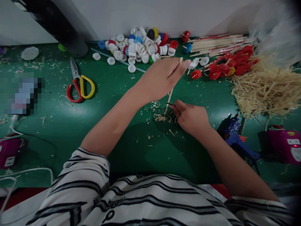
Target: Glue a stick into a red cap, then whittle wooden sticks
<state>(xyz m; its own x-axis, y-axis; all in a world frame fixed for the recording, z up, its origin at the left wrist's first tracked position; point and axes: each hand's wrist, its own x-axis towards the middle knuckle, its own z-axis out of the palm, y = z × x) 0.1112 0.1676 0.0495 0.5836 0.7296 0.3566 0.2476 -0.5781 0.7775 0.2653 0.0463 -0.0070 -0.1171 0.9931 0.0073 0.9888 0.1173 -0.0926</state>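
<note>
My left hand (162, 77) is closed around a thin wooden stick (170, 95), which slants down with its lower end over the green table. My right hand (191, 117) is closed on a small dark blade (169, 104), whose edge meets the stick near that lower end. Most of the blade's handle is hidden by my fingers. Curled wood shavings (160, 117) lie under and around the stick's tip.
Behind my hands is a heap of bottle caps (141, 47). Scissors (78, 83) lie left. To the right are bundled sticks (216, 44), red caps on sticks (240, 64), a straw-like pile (265, 88) and a blue glue gun (237, 139). A phone (24, 95) lies far left.
</note>
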